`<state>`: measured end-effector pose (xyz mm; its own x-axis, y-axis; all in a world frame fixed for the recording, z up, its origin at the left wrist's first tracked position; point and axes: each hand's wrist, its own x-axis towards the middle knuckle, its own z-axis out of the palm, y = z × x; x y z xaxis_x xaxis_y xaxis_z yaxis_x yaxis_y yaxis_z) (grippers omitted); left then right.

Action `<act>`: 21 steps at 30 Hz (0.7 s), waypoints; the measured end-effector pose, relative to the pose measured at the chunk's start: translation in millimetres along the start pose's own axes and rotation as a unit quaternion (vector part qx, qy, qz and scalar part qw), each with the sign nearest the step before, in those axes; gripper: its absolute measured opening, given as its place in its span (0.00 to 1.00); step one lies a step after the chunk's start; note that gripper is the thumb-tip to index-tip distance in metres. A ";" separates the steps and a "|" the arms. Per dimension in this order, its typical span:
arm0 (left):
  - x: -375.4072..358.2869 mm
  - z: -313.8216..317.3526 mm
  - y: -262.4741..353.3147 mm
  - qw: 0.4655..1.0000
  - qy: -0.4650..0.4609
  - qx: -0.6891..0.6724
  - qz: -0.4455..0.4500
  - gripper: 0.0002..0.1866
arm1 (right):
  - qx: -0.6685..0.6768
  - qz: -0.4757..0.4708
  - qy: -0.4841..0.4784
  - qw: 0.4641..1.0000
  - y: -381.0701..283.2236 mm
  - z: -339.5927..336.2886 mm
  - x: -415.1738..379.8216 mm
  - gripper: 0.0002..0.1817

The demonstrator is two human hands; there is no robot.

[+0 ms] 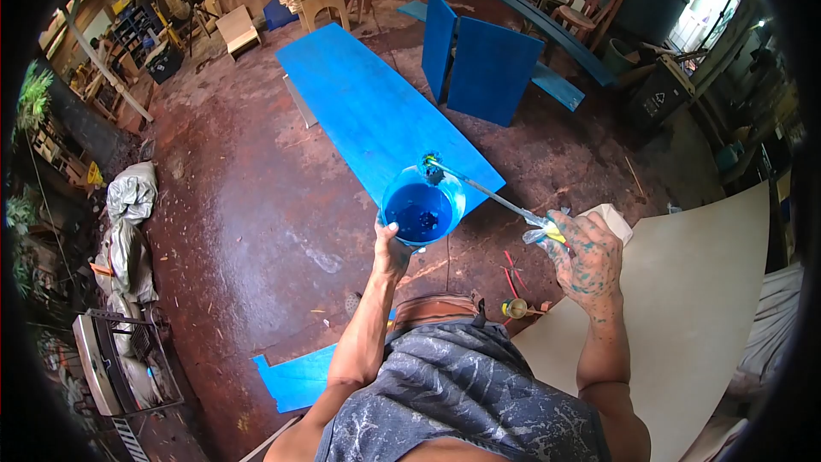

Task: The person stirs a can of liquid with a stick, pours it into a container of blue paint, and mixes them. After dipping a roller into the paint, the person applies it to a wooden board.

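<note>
One long blue board [376, 111], long axis running away and to the left. Two blue panels [493, 73], upright, beyond its right edge. One bucket [457, 194], dark blue liquid [409, 204] inside, held up at the board's near end; left grip [392, 250] pinches its near rim. One long-handled tool [492, 193], head at the bucket's far rim, pointing away and leftward; right grip [588, 258] wrapped around its handle.
</note>
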<state>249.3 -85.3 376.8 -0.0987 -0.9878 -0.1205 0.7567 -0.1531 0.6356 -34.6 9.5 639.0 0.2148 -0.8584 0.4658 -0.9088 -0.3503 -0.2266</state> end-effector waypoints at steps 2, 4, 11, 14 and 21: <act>0.2 -1.3 0.7 1.000 -0.004 0.005 -0.002 0.55 | -0.003 -0.002 0.000 1.000 -0.1 0.3 0.5 0.24; 0.5 -2.2 0.5 1.000 -0.005 0.007 -0.003 0.55 | -0.002 -0.006 0.002 1.000 0.1 0.1 0.8 0.24; 1.7 -4.6 1.3 1.000 -0.010 0.007 -0.007 0.54 | -0.013 -0.024 0.004 1.000 6.6 3.0 -2.4 0.28; 1.4 -2.2 2.3 1.000 -0.009 0.008 -0.005 0.53 | -0.016 -0.030 0.008 0.999 7.7 4.1 -2.7 0.27; 0.3 -4.2 1.2 1.000 -0.008 0.009 -0.009 0.52 | -0.009 -0.017 0.001 1.000 4.6 1.9 -2.5 0.27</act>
<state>252.9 -85.7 374.3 -0.1230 -0.9851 -0.1200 0.7433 -0.1716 0.6466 -38.6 9.3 635.2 0.2448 -0.8453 0.4749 -0.9073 -0.3725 -0.1952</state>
